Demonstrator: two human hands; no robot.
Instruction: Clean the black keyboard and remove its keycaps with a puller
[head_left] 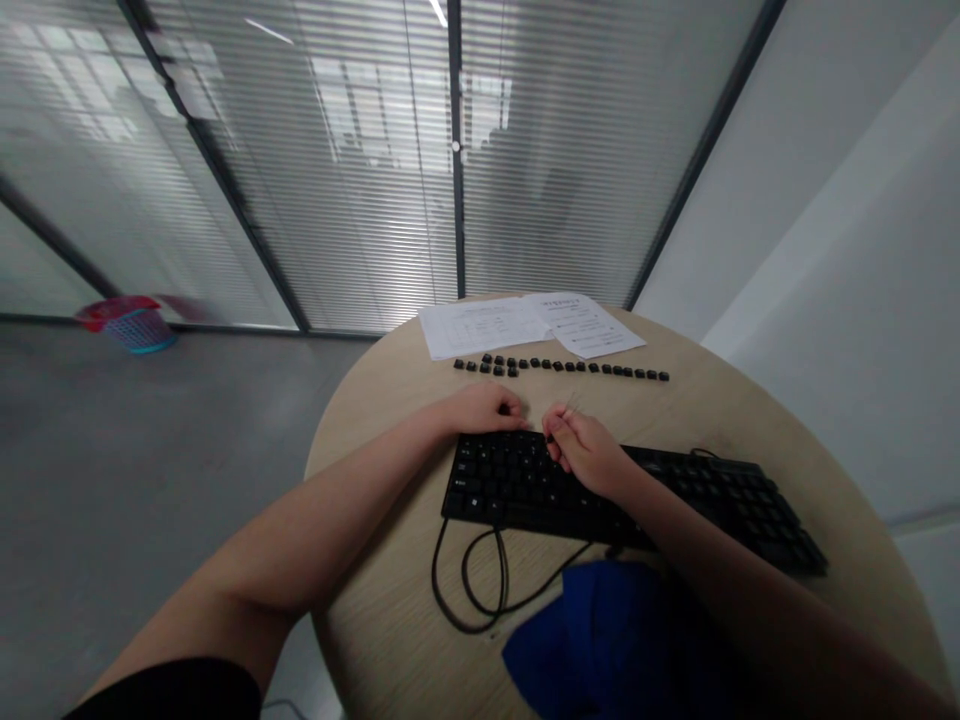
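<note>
Left hand (487, 408) steadies keyboard (630, 495) top edge, fingers curled; right hand (589, 455) fingers pinched, contents unclear; loose keycaps (559, 367) rowed on table (375, 420).

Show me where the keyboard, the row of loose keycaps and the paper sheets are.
keyboard (720, 495): head view, on its right half.
row of loose keycaps (600, 369): head view, mid-row.
paper sheets (480, 327): head view, on the left sheet.

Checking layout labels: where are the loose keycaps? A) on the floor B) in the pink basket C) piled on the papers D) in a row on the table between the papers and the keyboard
D: the loose keycaps lie in a row on the round table, between the papers and the keyboard.
</note>
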